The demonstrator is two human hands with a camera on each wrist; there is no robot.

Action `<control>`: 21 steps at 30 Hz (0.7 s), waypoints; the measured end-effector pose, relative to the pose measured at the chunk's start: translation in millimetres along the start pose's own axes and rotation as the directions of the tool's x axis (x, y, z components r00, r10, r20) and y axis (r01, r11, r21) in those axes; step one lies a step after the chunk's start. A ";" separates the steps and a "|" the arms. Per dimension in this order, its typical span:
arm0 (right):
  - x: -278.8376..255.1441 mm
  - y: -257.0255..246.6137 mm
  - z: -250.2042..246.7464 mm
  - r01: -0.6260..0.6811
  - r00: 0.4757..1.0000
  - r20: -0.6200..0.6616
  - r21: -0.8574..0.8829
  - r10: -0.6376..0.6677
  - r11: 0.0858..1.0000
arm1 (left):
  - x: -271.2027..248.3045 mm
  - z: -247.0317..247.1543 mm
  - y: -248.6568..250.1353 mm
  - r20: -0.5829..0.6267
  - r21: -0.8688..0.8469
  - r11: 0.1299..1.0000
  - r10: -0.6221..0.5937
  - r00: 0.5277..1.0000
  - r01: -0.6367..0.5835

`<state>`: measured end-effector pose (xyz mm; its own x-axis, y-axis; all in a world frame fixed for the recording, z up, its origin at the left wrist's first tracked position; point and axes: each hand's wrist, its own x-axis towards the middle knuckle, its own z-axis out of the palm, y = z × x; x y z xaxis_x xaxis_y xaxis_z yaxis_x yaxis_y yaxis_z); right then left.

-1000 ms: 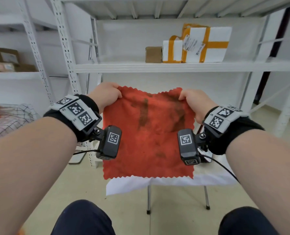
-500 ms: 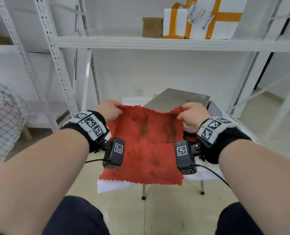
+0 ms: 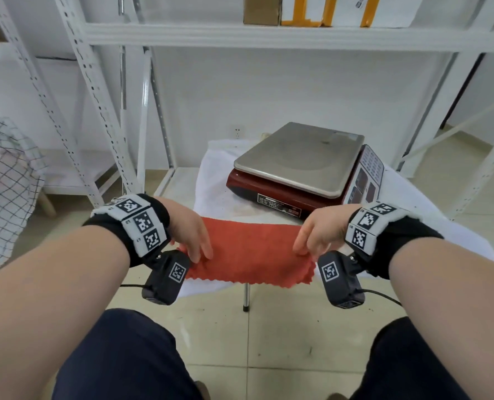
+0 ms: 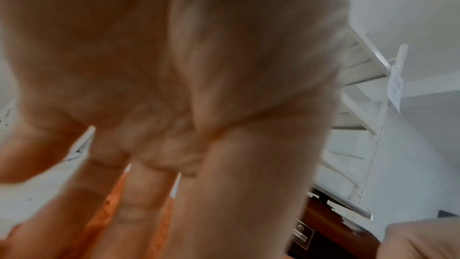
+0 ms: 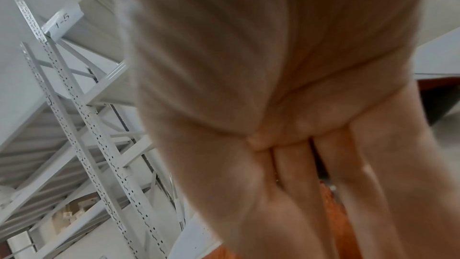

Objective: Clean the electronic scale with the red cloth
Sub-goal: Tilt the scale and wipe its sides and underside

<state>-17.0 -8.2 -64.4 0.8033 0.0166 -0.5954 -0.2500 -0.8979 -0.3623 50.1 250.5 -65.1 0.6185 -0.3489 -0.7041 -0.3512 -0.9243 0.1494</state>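
Lowered from chest height, the red cloth now lies folded on the worktop's near edge. The left hand and right hand pinch its ends. Wiping hasn't begun: the electronic scale sits just beyond, unobstructed, with shelving behind.

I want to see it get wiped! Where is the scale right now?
In the head view the electronic scale sits right of centre on the white-covered table, just behind the red cloth, below the shelf.
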 end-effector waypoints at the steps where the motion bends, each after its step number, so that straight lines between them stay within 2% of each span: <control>1: 1.9 -0.4 1.2 -0.016 0.999 -0.031 0.028 0.017 0.999 | 1.8 1.5 -0.2 -0.006 -0.009 1.000 -0.006 1.000 0.006; 3: 8.6 -1.0 3.4 -0.031 0.985 -0.169 0.080 0.044 0.996 | 10.1 2.4 -2.2 -0.158 -0.056 0.998 -0.007 0.987 -0.002; 5: 13.1 -3.0 7.1 0.004 0.958 -0.286 0.083 0.020 0.997 | 20.2 3.0 -4.1 -0.358 -0.073 0.997 -0.019 0.934 -0.008; 8: 20.4 -7.2 13.0 0.081 0.935 -0.350 0.053 -0.058 0.995 | 36.3 5.4 -6.2 -0.500 -0.013 0.999 -0.047 0.865 0.047; 11: 32.1 -13.5 15.7 0.079 0.929 -0.351 -0.114 -0.115 0.990 | 48.4 7.8 -6.1 -0.486 -0.034 0.997 -0.076 0.871 0.068; 15: 43.4 -20.9 17.7 0.035 0.940 -0.316 -0.280 -0.126 0.959 | 54.9 5.0 -4.7 -0.486 0.002 0.998 -0.057 0.872 0.066; 18: 47.3 -24.3 17.9 0.040 0.933 -0.331 -0.299 -0.143 0.953 | 49.6 -0.8 -0.9 -0.492 0.048 0.999 0.018 0.870 0.007; 21: 45.9 -28.0 17.5 0.060 0.927 -0.341 -0.274 -0.155 0.960 | 40.8 -5.4 2.4 -0.491 0.009 0.998 0.059 0.869 -0.063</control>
<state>17.4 25.4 -94.1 0.9679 0.0044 -0.2512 -0.0441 -0.9814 -0.1870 78.3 233.2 -89.7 0.8618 -0.4339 -0.2626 -0.3958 -0.8992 0.1868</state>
